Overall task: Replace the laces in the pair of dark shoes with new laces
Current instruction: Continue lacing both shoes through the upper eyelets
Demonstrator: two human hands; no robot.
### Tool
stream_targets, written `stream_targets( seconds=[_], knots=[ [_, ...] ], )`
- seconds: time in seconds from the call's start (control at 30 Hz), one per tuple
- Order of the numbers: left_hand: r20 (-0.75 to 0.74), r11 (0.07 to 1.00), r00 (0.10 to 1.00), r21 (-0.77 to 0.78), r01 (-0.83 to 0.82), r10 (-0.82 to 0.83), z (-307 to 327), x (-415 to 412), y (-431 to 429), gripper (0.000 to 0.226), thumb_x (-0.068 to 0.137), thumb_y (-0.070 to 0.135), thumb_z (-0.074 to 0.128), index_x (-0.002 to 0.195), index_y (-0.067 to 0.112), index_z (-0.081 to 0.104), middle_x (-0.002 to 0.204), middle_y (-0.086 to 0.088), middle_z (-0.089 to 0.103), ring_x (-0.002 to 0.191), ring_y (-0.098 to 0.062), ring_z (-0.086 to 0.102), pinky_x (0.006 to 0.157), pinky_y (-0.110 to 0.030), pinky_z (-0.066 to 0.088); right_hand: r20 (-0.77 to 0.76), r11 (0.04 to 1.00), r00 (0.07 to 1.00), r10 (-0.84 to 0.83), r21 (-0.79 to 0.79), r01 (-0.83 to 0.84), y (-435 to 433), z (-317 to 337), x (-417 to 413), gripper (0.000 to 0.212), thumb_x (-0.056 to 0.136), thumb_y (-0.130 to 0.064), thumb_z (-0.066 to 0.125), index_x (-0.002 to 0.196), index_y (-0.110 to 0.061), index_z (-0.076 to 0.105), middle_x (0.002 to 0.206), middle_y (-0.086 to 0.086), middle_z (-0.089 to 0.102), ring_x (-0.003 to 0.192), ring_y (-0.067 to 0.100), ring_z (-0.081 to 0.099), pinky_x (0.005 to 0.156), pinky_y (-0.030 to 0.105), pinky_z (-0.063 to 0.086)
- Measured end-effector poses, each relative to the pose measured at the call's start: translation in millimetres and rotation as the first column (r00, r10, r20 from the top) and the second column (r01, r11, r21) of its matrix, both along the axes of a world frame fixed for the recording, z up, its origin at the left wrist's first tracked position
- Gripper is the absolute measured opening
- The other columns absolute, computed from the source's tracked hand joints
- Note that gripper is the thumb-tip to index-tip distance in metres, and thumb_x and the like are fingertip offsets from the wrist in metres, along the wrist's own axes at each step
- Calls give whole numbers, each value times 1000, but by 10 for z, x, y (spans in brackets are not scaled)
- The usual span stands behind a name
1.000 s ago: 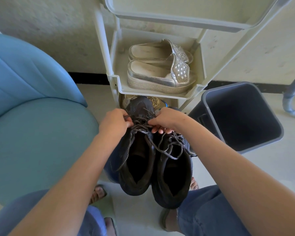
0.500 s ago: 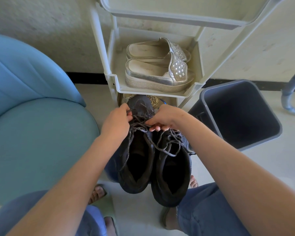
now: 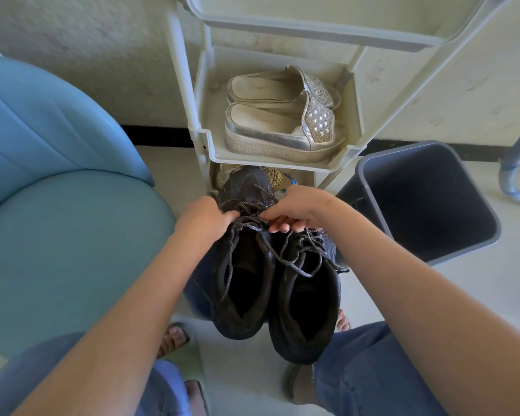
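Observation:
Two dark shoes sit side by side on my lap, openings toward me: the left shoe (image 3: pixel 240 283) and the right shoe (image 3: pixel 306 307). Grey speckled laces (image 3: pixel 282 259) are threaded through both and hang loose over the tongues. My left hand (image 3: pixel 203 219) pinches the lace on the left shoe near its upper eyelets. My right hand (image 3: pixel 297 210) pinches the same lace from the other side, its other fingers curled over the right shoe's tongue. No new laces are in view.
A cream plastic shoe rack (image 3: pixel 282 160) stands just ahead with silver platform sandals (image 3: pixel 279 127) on its shelf. A dark grey bin (image 3: pixel 427 199) stands open at the right. A teal padded chair (image 3: pixel 57 205) fills the left. My feet in sandals rest below.
Both hands have stayed on the left shoe's lace, working it slightly; the view has tilted a little, shifting the rack and bin in frame. The shoes have barely moved.

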State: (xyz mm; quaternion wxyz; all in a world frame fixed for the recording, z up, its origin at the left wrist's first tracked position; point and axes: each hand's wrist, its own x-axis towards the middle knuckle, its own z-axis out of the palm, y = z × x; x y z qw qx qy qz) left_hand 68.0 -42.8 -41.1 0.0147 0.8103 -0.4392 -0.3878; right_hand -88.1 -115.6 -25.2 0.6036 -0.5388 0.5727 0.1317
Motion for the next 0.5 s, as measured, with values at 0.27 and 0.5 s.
stream_targets(
  seconds=[0.27, 0.5],
  knots=[
    [-212, 988, 974, 143, -50, 80, 127, -26, -20, 32, 96, 25, 51, 68, 10, 43, 59, -2, 44, 48, -14, 38, 43, -21, 33, 10, 999, 999, -31, 44, 30, 9, -17, 15, 12, 92, 0, 54, 80, 1, 53, 66, 12, 63, 36, 10, 47, 31, 15, 24],
    [-361, 972, 907, 170, -163, 215, 201, -65, 25, 21, 98, 15, 32, 78, 10, 36, 58, -2, 40, 47, -13, 19, 41, -22, 19, 21, 996, 999, -39, 85, 37, -3, -53, -10, 8, 91, -1, 52, 84, -3, 48, 69, 13, 63, 51, 15, 42, 33, 16, 20]
  ],
)
